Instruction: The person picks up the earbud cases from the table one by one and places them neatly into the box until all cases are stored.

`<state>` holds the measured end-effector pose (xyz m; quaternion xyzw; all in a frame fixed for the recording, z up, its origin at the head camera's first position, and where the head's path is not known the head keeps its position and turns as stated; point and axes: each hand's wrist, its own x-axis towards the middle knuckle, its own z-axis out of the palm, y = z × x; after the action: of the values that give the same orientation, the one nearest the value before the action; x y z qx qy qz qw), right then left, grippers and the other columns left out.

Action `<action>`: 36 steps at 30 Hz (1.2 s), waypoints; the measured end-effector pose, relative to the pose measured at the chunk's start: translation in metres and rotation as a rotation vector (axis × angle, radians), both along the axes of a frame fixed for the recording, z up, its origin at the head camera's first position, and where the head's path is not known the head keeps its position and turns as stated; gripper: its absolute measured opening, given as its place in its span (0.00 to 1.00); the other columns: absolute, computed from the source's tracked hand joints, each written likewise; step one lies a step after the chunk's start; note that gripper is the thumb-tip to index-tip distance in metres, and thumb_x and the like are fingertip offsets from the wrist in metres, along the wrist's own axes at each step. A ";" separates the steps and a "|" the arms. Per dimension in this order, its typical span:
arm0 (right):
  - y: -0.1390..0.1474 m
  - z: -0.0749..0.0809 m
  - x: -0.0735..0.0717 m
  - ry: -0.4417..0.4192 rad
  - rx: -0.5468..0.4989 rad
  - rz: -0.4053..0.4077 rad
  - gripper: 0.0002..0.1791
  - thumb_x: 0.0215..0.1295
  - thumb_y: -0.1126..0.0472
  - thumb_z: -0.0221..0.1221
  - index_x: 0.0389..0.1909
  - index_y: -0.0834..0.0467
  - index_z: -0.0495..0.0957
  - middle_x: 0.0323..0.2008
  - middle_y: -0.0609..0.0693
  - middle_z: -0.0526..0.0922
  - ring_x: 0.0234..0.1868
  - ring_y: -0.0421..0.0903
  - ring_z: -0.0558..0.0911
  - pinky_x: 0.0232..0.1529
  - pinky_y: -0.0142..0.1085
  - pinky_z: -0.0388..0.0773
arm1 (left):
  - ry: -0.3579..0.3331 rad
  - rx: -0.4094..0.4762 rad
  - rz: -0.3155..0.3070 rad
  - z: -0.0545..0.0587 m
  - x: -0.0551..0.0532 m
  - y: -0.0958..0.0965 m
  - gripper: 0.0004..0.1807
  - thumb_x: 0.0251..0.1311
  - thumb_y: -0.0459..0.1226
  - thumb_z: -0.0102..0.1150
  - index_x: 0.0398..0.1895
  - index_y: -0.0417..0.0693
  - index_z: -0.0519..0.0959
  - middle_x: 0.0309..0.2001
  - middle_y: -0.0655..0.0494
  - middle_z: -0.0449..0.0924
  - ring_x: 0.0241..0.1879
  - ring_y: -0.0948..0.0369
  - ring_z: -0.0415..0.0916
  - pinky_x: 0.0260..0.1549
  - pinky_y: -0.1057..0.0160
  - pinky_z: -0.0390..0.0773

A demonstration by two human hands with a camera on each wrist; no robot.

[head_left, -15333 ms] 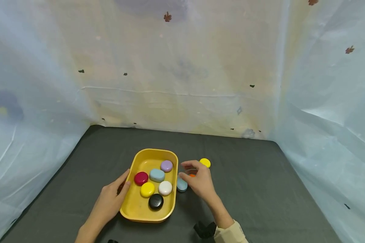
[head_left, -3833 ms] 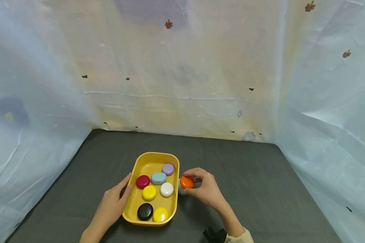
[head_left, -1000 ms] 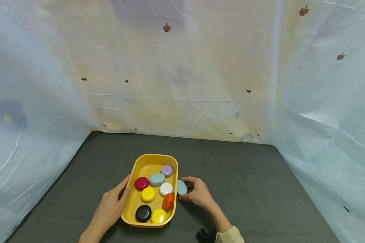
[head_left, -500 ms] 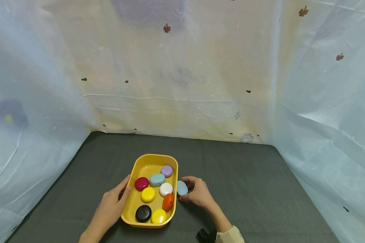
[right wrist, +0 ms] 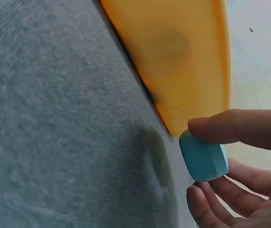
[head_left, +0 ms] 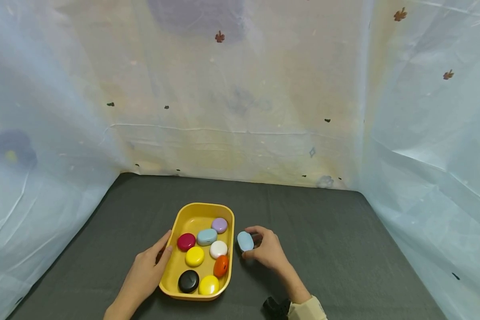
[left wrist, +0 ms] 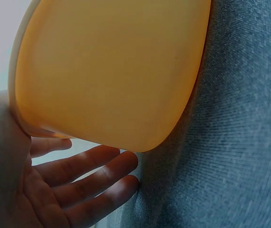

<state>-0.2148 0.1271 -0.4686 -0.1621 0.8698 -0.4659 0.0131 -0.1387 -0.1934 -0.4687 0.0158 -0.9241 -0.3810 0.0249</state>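
My left hand rests against the left side of a yellow tray, thumb and index finger at its rim. In the left wrist view its fingers lie loosely extended along the tray's outer wall. Just right of the tray, my right hand pinches a light blue rounded bead between thumb and fingers. The right wrist view shows this bead above the cloth, near the tray's wall. In the tray lie a red bead, an orange one with a small hole and several others.
Dark grey cloth covers the table. Pale patterned sheets hang at the back and both sides. A black object sits at the right wrist beside the sleeve.
Earlier the orange bead went into the tray from my right hand, and a second yellow bead before it. In the last half second my right hand has lifted the light blue bead beside the tray.
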 end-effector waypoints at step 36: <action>-0.020 0.039 0.030 0.137 -0.179 0.029 0.34 0.42 0.68 0.78 0.55 0.56 0.80 0.46 0.48 0.79 0.45 0.51 0.79 0.46 0.50 0.80 | 0.003 -0.003 0.004 -0.002 -0.001 0.000 0.31 0.76 0.49 0.44 0.77 0.50 0.58 0.60 0.44 0.75 0.55 0.50 0.74 0.54 0.43 0.72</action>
<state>-0.1847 0.1073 -0.4293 -0.2067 0.8211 -0.5293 -0.0542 -0.1394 -0.1936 -0.4706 0.0172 -0.9246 -0.3797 0.0270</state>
